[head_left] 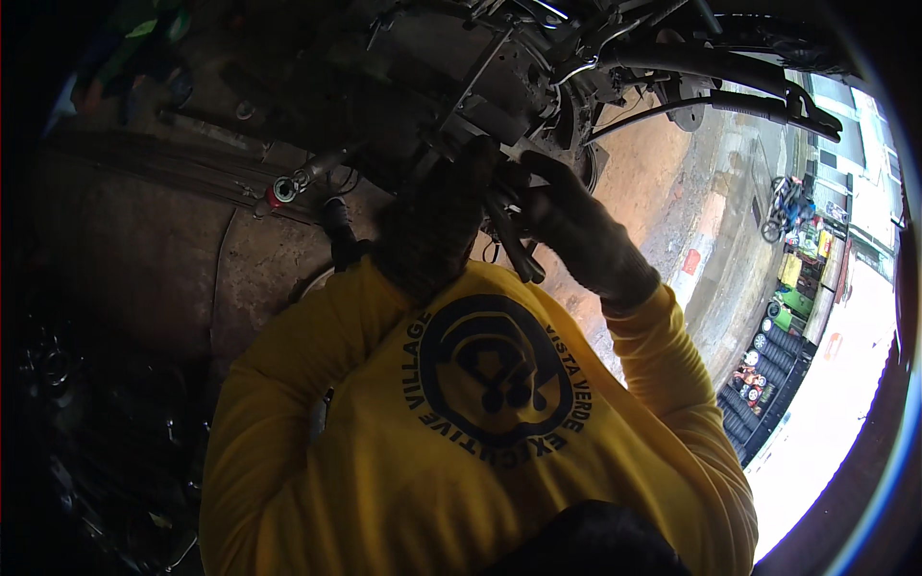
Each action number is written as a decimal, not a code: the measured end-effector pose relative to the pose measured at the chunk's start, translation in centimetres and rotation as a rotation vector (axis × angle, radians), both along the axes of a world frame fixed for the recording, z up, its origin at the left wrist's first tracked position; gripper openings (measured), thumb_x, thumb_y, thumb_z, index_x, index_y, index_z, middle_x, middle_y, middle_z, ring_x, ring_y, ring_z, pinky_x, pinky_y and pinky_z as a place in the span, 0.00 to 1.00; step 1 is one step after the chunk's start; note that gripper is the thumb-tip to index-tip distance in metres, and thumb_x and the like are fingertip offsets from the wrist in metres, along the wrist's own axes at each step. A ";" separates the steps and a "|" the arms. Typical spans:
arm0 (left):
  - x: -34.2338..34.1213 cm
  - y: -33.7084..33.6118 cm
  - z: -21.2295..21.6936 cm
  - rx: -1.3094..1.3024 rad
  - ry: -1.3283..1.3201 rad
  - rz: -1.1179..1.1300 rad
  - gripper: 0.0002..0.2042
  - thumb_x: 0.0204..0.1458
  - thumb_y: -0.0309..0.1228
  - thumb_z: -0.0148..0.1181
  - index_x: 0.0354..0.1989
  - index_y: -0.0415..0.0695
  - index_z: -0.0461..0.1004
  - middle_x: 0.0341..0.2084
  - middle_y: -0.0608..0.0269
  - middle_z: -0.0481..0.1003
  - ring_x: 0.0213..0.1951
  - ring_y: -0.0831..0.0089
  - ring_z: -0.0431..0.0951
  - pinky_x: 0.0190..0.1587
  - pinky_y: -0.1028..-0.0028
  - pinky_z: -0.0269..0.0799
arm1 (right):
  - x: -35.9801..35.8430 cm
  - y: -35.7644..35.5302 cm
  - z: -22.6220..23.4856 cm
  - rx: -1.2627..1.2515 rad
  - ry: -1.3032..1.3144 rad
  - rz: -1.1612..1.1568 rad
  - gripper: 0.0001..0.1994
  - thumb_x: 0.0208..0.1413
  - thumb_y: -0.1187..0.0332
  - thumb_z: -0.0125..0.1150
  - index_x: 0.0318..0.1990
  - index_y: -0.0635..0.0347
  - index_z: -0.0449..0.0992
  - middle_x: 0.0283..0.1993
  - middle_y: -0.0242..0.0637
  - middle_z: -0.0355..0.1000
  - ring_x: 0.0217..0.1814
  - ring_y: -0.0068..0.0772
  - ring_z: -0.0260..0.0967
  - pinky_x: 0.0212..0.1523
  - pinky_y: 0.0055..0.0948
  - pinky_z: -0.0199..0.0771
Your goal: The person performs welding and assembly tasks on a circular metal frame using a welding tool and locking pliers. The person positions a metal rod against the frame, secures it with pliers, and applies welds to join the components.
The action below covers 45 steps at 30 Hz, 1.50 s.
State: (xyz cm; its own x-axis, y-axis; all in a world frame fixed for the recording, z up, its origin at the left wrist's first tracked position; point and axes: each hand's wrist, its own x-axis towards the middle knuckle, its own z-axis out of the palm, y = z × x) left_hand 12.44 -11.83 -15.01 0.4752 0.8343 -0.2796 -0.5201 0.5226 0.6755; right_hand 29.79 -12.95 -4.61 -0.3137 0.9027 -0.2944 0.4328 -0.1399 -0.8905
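Both my hands are gloved and close together in front of my chest, just below a dark vehicle frame (pixel 490 77). In deep shadow, my left hand (pixel 437 226) looks closed around a dark metal tool (pixel 512 240) with two bar-like lengths, whose ends point down toward my shirt. On the tool's other side is my right hand (pixel 581 230), its forefinger bent over and its other fingers curled in near the bars. Whatever lies between those right fingers is too dark and blurred to make out.
A long-handled tool with a red-ringed round head (pixel 281 190) lies to the left, near long metal rods (pixel 144 165). A dark hose (pixel 759 104) reaches across at upper right. Beyond are a street, a motorcycle (pixel 786 206) and stacked tyres (pixel 768 370). A person (pixel 125 58) is at far left.
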 end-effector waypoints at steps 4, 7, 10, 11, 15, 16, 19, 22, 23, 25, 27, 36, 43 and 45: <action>0.7 -0.6 -1.3 0.191 0.136 0.087 0.19 0.71 0.46 0.46 0.56 0.46 0.73 0.45 0.63 0.78 0.52 0.72 0.79 0.55 0.66 0.75 | 2.2 -1.1 1.2 -0.069 -0.157 -0.198 0.21 0.71 0.58 0.53 0.60 0.68 0.72 0.43 0.42 0.78 0.36 0.26 0.75 0.41 0.26 0.78; 0.6 0.0 1.1 -0.011 -0.072 0.065 0.18 0.71 0.45 0.45 0.51 0.45 0.75 0.42 0.63 0.79 0.50 0.71 0.80 0.51 0.67 0.78 | 2.6 -2.4 1.7 -0.545 -0.027 -0.438 0.23 0.73 0.54 0.50 0.54 0.69 0.76 0.34 0.39 0.78 0.30 0.25 0.74 0.37 0.24 0.77; 0.5 0.5 2.9 0.012 -0.071 -0.014 0.19 0.71 0.45 0.46 0.50 0.42 0.76 0.41 0.62 0.79 0.47 0.72 0.81 0.49 0.70 0.78 | 3.1 -3.2 1.3 -0.604 0.103 -0.531 0.25 0.72 0.50 0.50 0.46 0.68 0.79 0.30 0.37 0.77 0.26 0.25 0.73 0.31 0.23 0.75; 0.5 0.5 2.4 0.040 -0.007 0.009 0.19 0.71 0.45 0.46 0.50 0.41 0.75 0.40 0.61 0.80 0.45 0.72 0.81 0.48 0.71 0.78 | 2.9 -3.4 0.7 -0.604 0.174 -0.567 0.25 0.72 0.49 0.50 0.44 0.68 0.80 0.29 0.37 0.77 0.25 0.25 0.73 0.29 0.23 0.75; 0.6 0.8 1.9 0.011 0.068 0.087 0.19 0.70 0.44 0.49 0.54 0.40 0.73 0.40 0.60 0.80 0.40 0.74 0.82 0.42 0.71 0.79 | 3.0 -4.8 0.4 -0.264 -0.160 -0.197 0.28 0.74 0.49 0.44 0.36 0.66 0.79 0.19 0.32 0.71 0.17 0.23 0.68 0.22 0.21 0.67; 0.9 0.7 2.7 -0.110 0.000 0.116 0.19 0.69 0.43 0.51 0.57 0.41 0.71 0.40 0.60 0.80 0.39 0.73 0.82 0.41 0.70 0.79 | 3.7 -4.6 -0.6 -0.371 -0.021 -0.291 0.24 0.73 0.53 0.47 0.36 0.65 0.79 0.22 0.33 0.72 0.18 0.22 0.68 0.23 0.21 0.67; 1.8 -0.1 2.4 0.083 0.037 0.258 0.19 0.67 0.43 0.54 0.55 0.41 0.72 0.38 0.59 0.80 0.39 0.72 0.83 0.39 0.68 0.80 | 3.3 -5.1 -1.2 -0.164 -0.087 -0.338 0.14 0.69 0.62 0.54 0.36 0.62 0.79 0.27 0.33 0.73 0.22 0.23 0.68 0.24 0.21 0.68; 1.3 0.4 2.2 0.061 0.040 0.215 0.18 0.67 0.44 0.55 0.51 0.40 0.74 0.36 0.58 0.80 0.37 0.69 0.83 0.40 0.67 0.80 | 3.6 -5.8 -3.2 0.254 -0.289 -0.244 0.07 0.64 0.68 0.57 0.38 0.61 0.79 0.33 0.33 0.74 0.25 0.24 0.70 0.25 0.23 0.69; 1.2 0.7 2.3 -0.026 0.004 0.164 0.18 0.67 0.44 0.55 0.50 0.39 0.74 0.35 0.58 0.80 0.37 0.69 0.83 0.41 0.66 0.80 | 3.5 -5.6 -3.3 0.385 -0.348 -0.210 0.06 0.62 0.69 0.58 0.38 0.60 0.79 0.35 0.33 0.75 0.26 0.24 0.71 0.26 0.23 0.70; 2.3 0.7 1.2 -0.157 -0.144 0.225 0.18 0.67 0.44 0.55 0.50 0.39 0.74 0.34 0.58 0.80 0.37 0.67 0.83 0.42 0.65 0.81 | 3.2 -4.8 -1.6 0.064 -0.225 -0.303 0.14 0.68 0.62 0.54 0.39 0.63 0.79 0.31 0.35 0.76 0.24 0.25 0.71 0.28 0.25 0.72; 2.8 0.7 0.8 -0.230 -0.252 0.249 0.18 0.67 0.44 0.55 0.50 0.39 0.74 0.35 0.58 0.80 0.37 0.66 0.83 0.42 0.64 0.81 | 2.8 -4.7 -0.7 -0.366 0.087 -0.551 0.18 0.71 0.58 0.51 0.39 0.65 0.79 0.27 0.35 0.75 0.23 0.25 0.71 0.28 0.23 0.72; 3.0 0.7 0.8 -0.235 -0.327 0.256 0.18 0.67 0.45 0.56 0.50 0.41 0.74 0.37 0.58 0.80 0.37 0.66 0.83 0.43 0.64 0.81 | 3.5 -4.6 -1.3 0.242 -0.375 -0.081 0.14 0.70 0.62 0.53 0.37 0.65 0.76 0.31 0.33 0.74 0.25 0.23 0.71 0.27 0.28 0.72; 3.0 0.4 2.3 -0.300 -0.390 0.275 0.16 0.65 0.45 0.59 0.49 0.44 0.74 0.37 0.62 0.80 0.38 0.70 0.82 0.43 0.68 0.81 | 3.9 -4.2 -0.2 -0.227 -0.035 -0.250 0.15 0.69 0.63 0.53 0.36 0.65 0.77 0.31 0.37 0.76 0.28 0.25 0.74 0.30 0.26 0.74; 3.1 0.5 1.6 -0.253 -0.397 0.203 0.17 0.65 0.45 0.59 0.50 0.44 0.73 0.37 0.62 0.79 0.39 0.69 0.82 0.42 0.68 0.80 | 5.0 -5.1 -1.6 -0.040 -0.125 -0.144 0.12 0.68 0.66 0.54 0.35 0.65 0.76 0.27 0.34 0.73 0.27 0.25 0.73 0.29 0.25 0.73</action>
